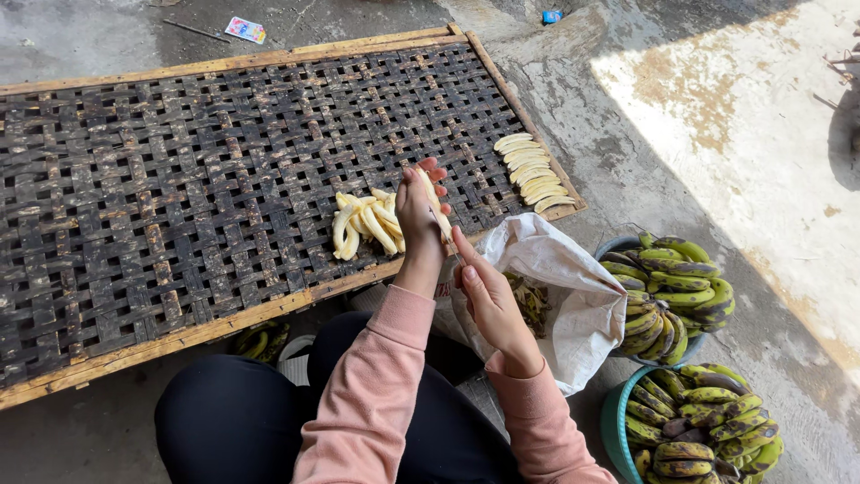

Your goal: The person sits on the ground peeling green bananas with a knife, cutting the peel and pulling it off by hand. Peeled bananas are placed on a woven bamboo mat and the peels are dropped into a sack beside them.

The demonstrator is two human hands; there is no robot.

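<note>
A small flat rectangular packet, white with pink and blue print [245, 30], lies on the ground at eleven o'clock.

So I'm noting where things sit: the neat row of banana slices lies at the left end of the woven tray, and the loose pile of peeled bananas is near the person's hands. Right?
Not quite. In the head view the neat row of banana slices lies at the right end of the woven tray, by its edge. The loose pile of peeled bananas is indeed near the hands.
</note>
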